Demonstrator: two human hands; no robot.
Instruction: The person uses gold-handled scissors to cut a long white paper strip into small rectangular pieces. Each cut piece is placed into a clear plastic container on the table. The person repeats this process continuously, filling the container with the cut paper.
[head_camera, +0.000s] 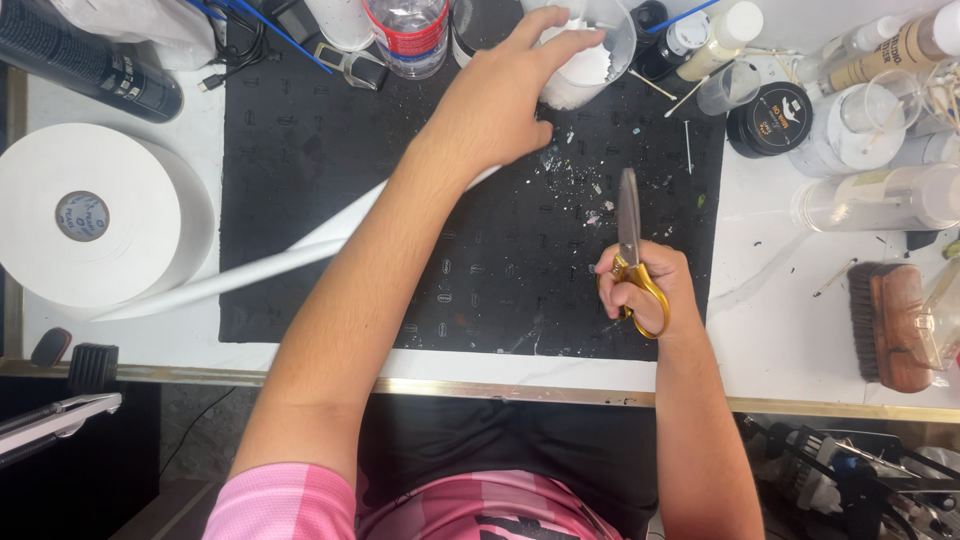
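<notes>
My left hand (505, 95) reaches to the far side of the black mat (300, 200) and rests its fingers on a clear plastic cup (595, 50) stuffed with white paper. A white strip (260, 268) runs from the big white roll (90, 215) under my left forearm toward that hand. My right hand (645, 290) grips gold-handled scissors (630, 235), blades closed and pointing away from me, above the right part of the mat.
Small paper scraps (585, 185) litter the mat. Bottles, jars and a black round tin (768, 118) crowd the back right. A wooden brush (890, 325) lies at right. A water bottle (405, 35) and a dark can (90, 65) stand at the back.
</notes>
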